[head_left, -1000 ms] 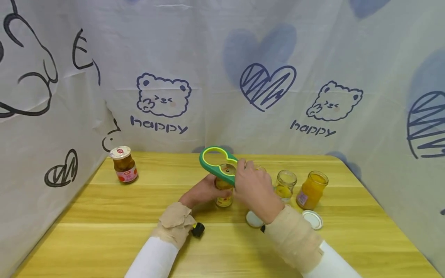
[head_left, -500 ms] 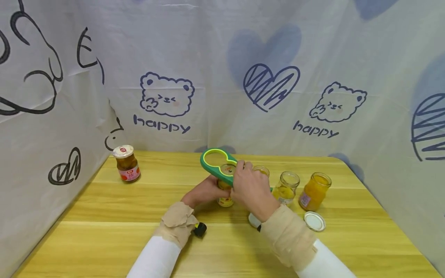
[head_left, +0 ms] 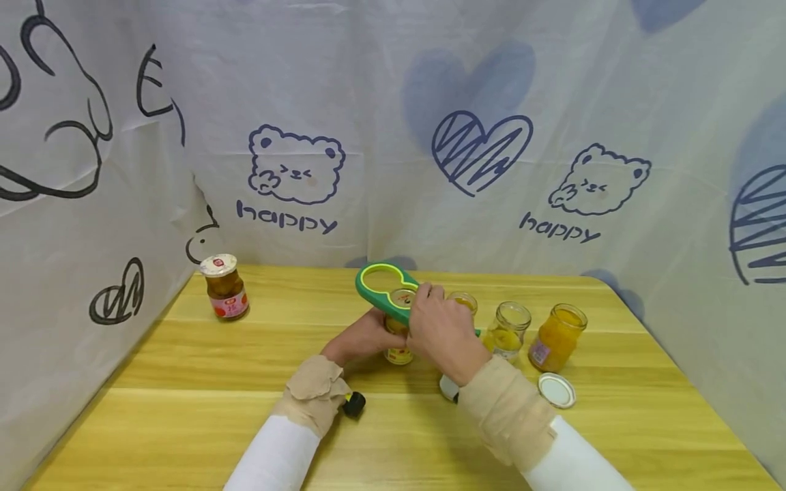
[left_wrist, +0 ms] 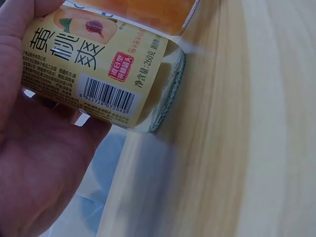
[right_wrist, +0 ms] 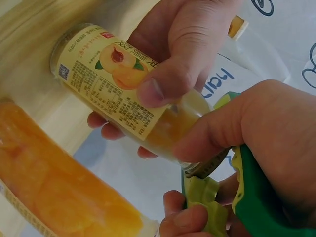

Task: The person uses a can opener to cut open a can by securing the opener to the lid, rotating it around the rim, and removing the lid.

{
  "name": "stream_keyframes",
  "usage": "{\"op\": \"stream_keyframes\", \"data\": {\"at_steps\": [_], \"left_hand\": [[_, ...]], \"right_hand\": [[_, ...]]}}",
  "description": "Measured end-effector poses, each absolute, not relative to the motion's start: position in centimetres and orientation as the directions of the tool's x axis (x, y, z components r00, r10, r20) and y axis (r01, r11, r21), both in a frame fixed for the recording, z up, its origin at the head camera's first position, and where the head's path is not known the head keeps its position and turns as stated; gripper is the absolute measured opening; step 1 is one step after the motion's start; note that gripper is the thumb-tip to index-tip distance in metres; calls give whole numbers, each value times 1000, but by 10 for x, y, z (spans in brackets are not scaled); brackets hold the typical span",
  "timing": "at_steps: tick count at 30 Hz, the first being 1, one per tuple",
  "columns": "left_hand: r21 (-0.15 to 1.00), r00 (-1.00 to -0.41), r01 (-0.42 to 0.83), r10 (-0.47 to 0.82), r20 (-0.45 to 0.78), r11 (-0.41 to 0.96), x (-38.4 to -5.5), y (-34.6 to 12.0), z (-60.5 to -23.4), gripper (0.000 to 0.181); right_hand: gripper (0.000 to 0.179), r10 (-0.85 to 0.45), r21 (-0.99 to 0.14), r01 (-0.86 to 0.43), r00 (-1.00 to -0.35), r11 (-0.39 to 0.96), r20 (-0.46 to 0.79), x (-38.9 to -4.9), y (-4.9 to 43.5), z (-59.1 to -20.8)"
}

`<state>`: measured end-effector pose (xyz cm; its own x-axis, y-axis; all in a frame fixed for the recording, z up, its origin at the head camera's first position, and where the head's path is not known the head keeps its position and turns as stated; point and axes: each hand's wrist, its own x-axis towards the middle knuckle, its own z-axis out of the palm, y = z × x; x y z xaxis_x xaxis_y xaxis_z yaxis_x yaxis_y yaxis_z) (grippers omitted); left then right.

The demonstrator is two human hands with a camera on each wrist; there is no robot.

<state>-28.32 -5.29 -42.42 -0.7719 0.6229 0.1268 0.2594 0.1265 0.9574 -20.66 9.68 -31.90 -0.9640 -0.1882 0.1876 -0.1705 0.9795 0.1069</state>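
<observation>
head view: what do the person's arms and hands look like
Both arms have white sleeves, with wrinkled beige wraps around the wrists. A small black block with a yellow bit shows beside the left wrap. The left hand and right hand wear no gloves.

White sleeves [head_left: 275, 453]; wrinkled beige wrist wraps [head_left: 508, 409]; black block [head_left: 354, 404] at left.

A smooth plastic opener [right_wrist: 261, 192] tops a glossy glass jar [right_wrist: 175, 126], wood-grained tabletop [head_left: 178, 395] beneath it, creased cloth-like backdrop [head_left: 393, 136] behind.
</observation>
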Motion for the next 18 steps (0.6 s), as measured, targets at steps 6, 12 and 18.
{"op": "stream_keyframes", "data": {"at_steps": [6, 12, 18], "left_hand": [[954, -765, 269, 630, 131, 129, -283, -53, -422, 62], [955, -804, 257, 580, 129, 145, -281, -52, -426, 61], [959, -827, 233, 552, 106, 164, -279, -51, -430, 61]], "right_hand": [[54, -208, 126, -188, -963, 974, 170, -206, 97, -317], [63, -249, 199, -204, -940, 959, 233, -204, 97, -321], [58, -271, 244, -208, -927, 947, 261, -202, 97, -324]]}}
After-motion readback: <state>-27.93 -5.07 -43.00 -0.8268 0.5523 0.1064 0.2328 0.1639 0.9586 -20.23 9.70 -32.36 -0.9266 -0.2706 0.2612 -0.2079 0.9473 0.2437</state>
